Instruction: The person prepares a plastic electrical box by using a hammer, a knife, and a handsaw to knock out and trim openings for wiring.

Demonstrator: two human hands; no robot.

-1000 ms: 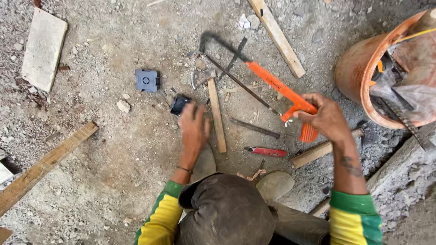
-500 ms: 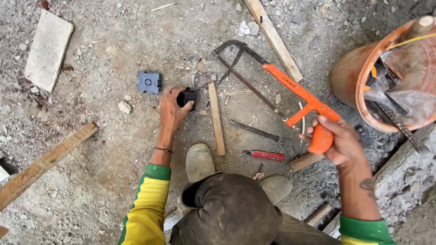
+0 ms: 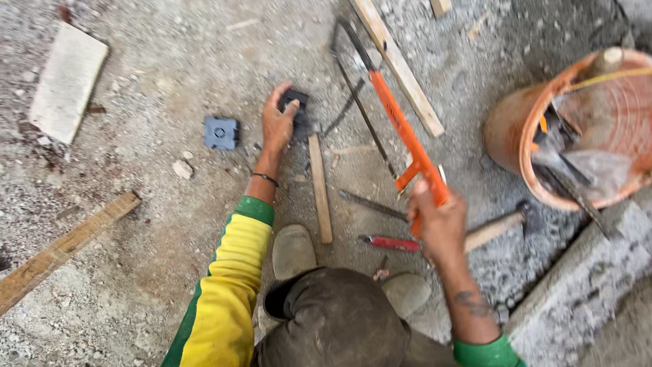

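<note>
**Hacksaw in one hand, black box under the other**

The right hand (image 3: 438,221) is wrapped tight around the handle of an orange hacksaw (image 3: 394,122), its frame slanting away to the far left. The left hand (image 3: 278,122) grips a small black box (image 3: 295,102) on the gravel floor, fingers seemingly curled over it. Just left lies a grey square box (image 3: 221,132); at right, an orange bucket (image 3: 509,136).

Orange-framed hacksaw (image 3: 397,122) held aloft, small black box (image 3: 295,102) on the ground.
</note>
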